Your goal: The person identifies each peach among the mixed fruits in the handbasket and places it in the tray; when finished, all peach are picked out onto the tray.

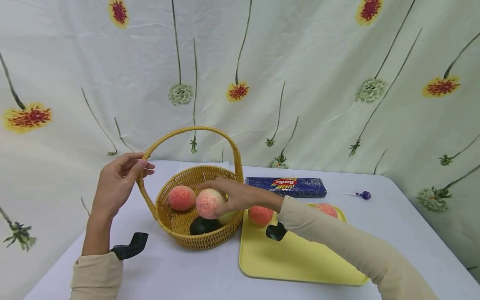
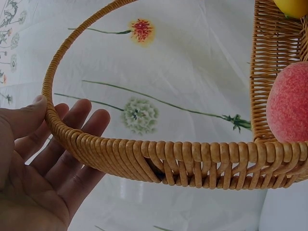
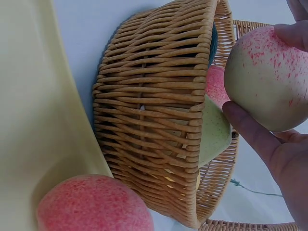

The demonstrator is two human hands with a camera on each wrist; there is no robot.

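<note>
My left hand holds the left side of the handle of a wicker basket; the left wrist view shows the thumb on one side, fingers behind. Over the basket, my right hand grips a pale peach with pink speckles between thumb and fingers. Inside the basket lie a pink peach, a dark green fruit and a speckled pale-green fruit, partly hidden by the rim. Something yellow also shows in there.
Right of the basket is a yellow tray with a pink peach and another peach, partly behind my right sleeve. Behind it lies a blue Barilla pasta pack. A purple-wrapped lollipop is farther right. A flowered cloth hangs behind.
</note>
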